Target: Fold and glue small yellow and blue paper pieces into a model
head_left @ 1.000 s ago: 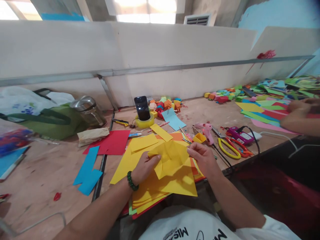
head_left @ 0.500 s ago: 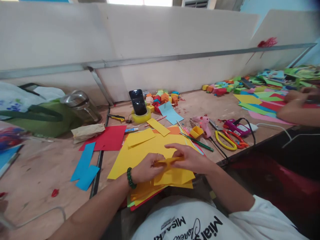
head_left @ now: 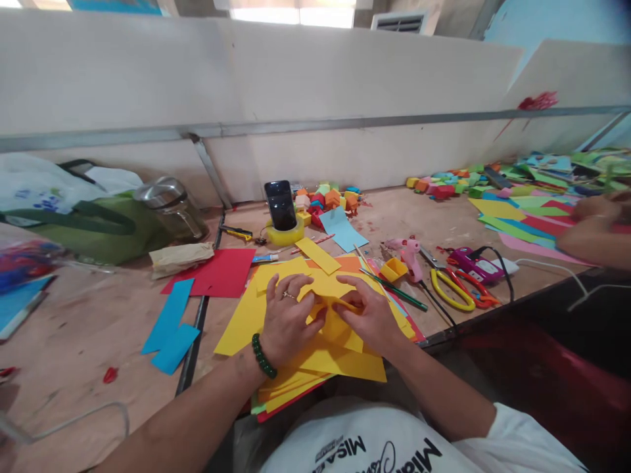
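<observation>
My left hand, with a ring and a green bead bracelet, pinches the left side of a folded yellow paper piece. My right hand holds the same piece's right side between thumb and fingers. The piece is held just above a stack of yellow sheets, with red and green sheets showing underneath. A small yellow strip rests at the stack's back edge. Right of it stands a small yellow folded box, beside a green pencil.
A phone leans in a tape roll before small paper boxes. Right are a pink glue gun, scissors and a purple power strip. Blue strips lie left. Another person's hand is far right.
My left hand has turned and raised its fingers, now spread more over the paper. The piece between my hands stands more upright. The view has shifted slightly.
</observation>
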### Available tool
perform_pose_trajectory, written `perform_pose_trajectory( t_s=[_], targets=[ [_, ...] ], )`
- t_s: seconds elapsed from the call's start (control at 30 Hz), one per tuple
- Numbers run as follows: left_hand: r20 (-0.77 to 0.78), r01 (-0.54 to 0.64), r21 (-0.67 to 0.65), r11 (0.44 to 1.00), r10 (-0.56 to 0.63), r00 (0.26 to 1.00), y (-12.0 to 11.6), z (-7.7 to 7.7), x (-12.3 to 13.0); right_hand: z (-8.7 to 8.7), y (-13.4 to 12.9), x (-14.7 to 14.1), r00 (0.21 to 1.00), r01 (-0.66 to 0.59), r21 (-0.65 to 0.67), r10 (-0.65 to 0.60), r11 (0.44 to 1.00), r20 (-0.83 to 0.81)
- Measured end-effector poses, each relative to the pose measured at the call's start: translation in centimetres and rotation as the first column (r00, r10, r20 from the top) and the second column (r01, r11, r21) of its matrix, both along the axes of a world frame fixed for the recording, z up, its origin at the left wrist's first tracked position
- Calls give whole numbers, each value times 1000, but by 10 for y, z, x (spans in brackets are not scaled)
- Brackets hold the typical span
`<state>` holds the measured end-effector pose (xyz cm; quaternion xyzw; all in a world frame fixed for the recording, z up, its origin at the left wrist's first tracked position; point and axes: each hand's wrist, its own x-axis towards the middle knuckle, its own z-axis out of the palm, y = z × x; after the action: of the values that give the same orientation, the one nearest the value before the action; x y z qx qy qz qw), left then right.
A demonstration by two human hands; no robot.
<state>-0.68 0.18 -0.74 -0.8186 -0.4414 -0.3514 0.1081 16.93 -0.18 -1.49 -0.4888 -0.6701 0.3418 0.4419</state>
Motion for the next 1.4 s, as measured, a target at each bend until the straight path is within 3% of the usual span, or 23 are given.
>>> perform_pose_trajectory(
  t_s=[0.17, 0.27, 0.4, 0.5, 0.57, 0.63, 0.73, 0.77, 0.8, 0.93, 1.0, 1.1, 1.2, 1.3, 1.4],
  targets=[
    [197, 85, -82, 993, -68, 978, 2, 5, -1, -9, 2, 4, 995, 45, 13, -46, 999, 85],
    [409, 161, -157, 974, -84, 909, 9, 5, -5, -12, 6, 13, 999, 32, -45, -31, 998, 27],
    [605, 214, -290, 933, 6, 796, 21, 0, -12, -9, 6, 21, 993, -26, -173, 6, 985, -118],
    [735, 335, -379, 863, 60, 676, 26, -5, -14, -4, 4, 19, 945, -111, -325, -2, 939, -328],
    [828, 450, -400, 798, 105, 550, 24, -6, -12, -2, 3, 13, 856, -153, -386, -73, 910, -512],
    [869, 595, -436, 675, 143, 474, 19, -6, -8, 0, 2, 6, 755, -159, -391, -143, 906, -640],
    [826, 739, -560, 375, 182, 534, 10, -5, 2, -3, 0, -5, 707, -135, -337, -147, 932, -692],
    [799, 736, -601, 311, 202, 567, 7, -4, 4, -5, -1, -7, 723, -140, -309, -116, 941, -681],
    [774, 721, -633, 282, 223, 593, 6, -3, 6, -8, -1, -8, 755, -143, -277, -76, 950, -652],
    [720, 660, -691, 294, 207, 662, 9, 7, 1, -14, 4, 1, 944, -27, -136, -20, 990, -330],
    [671, 640, -736, 220, 116, 733, 15, 13, -5, -11, 7, 9, 986, 53, -39, -59, 998, -157],
    [559, 559, -827, 49, -15, 829, 21, 18, -14, -3, 10, 17, 999, -24, 29, 25, 999, -28],
    [515, 512, -857, -54, -45, 856, 22, 19, -18, 2, 10, 20, 994, -106, 11, 106, 994, 8],
    [550, 552, -829, -87, 50, 834, 23, 19, -20, 3, 13, 23, 997, -77, -27, 77, 997, -15],
    [543, 554, -830, -60, 137, 829, 25, 21, -23, 4, 15, 27, 990, -139, -95, 136, 986, -34]
  ],
)
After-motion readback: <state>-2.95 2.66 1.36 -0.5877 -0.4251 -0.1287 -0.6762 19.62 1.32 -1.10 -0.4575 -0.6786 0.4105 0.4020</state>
